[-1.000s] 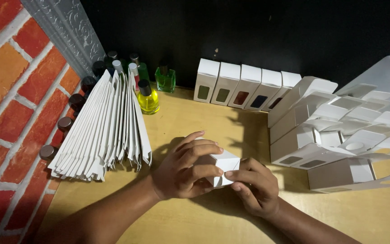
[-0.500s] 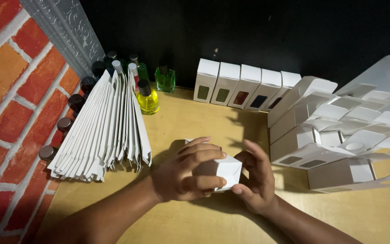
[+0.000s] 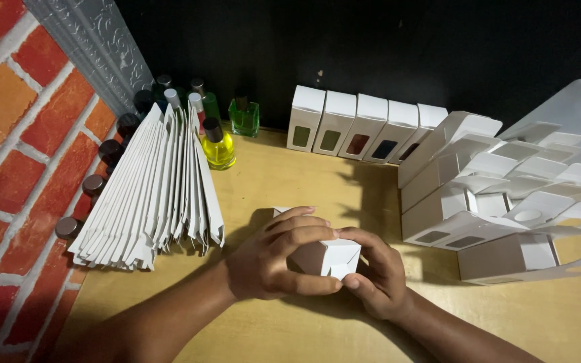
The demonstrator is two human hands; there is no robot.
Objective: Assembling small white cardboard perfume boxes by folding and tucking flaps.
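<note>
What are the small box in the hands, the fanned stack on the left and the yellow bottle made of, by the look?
Small white box: looks like thin matte cardboard, with creased flaps and sharp folds. Fanned stack of flat blanks: apparently the same white card, thin edges showing. Yellow bottle: clear and glossy, probably glass though possibly plastic; the liquid shows through. Its dark cap's material is unclear.

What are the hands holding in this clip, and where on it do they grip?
Both hands hold one small white carton. The left hand wraps over its top and left side; the right hand pinches its lower right corner by the end flaps.
</note>
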